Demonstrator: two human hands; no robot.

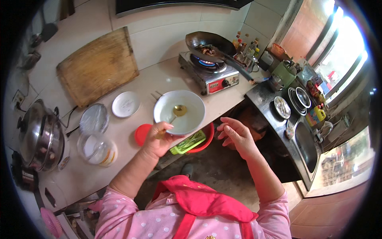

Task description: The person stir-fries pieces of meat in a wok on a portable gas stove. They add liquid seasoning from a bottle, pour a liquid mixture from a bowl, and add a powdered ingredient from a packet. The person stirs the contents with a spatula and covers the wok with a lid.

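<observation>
Left hand [156, 142], mine: fingers pinching the handle of a gold-coloured spoon [180, 110], whose head rests inside a white bowl [195, 102]. Hand low on the bowl's near side, about seven o'clock; whether it also supports the bowl, I cannot tell.

Right hand [240, 140], mine: bare, fingers loosely spread and slightly curled, in mid-air at four o'clock from the bowl, touching nothing.

Around the bowl, twelve o'clock pointing away from me:
- Six o'clock: green plastic basket [184, 149] with green vegetables, beside a red basin [210, 134].
- Eight o'clock: round red item, partly behind my left hand; farther out, clear plastic tub [84, 148].
- Nine o'clock: small white plate [125, 104] on the tabletop [167, 77].
- Ten o'clock: wooden cutting board [97, 65], leaning on the wall.
- Between one and two o'clock: portable gas stove [213, 85], blue flame lit; above it, tilted wok [195, 40] holding dark food, handle toward four o'clock.
</observation>
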